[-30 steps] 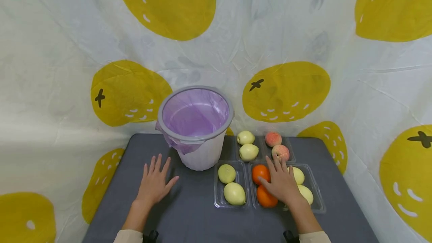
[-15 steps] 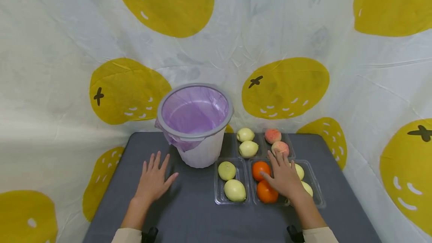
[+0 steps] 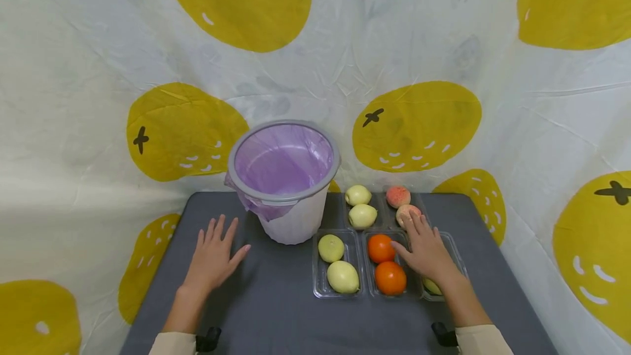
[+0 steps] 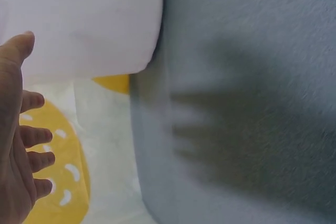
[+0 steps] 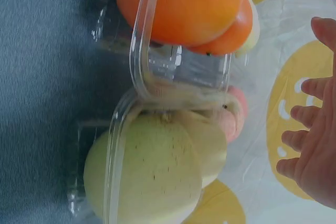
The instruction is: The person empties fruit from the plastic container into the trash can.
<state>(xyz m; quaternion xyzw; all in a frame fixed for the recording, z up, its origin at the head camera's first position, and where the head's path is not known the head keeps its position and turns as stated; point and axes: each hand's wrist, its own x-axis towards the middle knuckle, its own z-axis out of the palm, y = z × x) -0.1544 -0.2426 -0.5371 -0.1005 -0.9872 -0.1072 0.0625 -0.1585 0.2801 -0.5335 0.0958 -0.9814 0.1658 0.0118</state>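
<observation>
Spread fingers (image 3: 219, 229) grip nothing on either hand. Both have just drifted outward: the right hand (image 3: 430, 251) now leaves two orange fruits (image 3: 391, 278), right of the bin (image 3: 296, 225), uncovered and seemingly untouched. Forearms reach forward, backs up; the left hand (image 3: 210, 258) hovers left of the bin.

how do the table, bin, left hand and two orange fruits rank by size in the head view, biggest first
1. Table
2. Bin
3. Left hand
4. Front orange fruit and rear orange fruit, unranked: the front one looks slightly larger, but it sits nearer the camera.
</observation>
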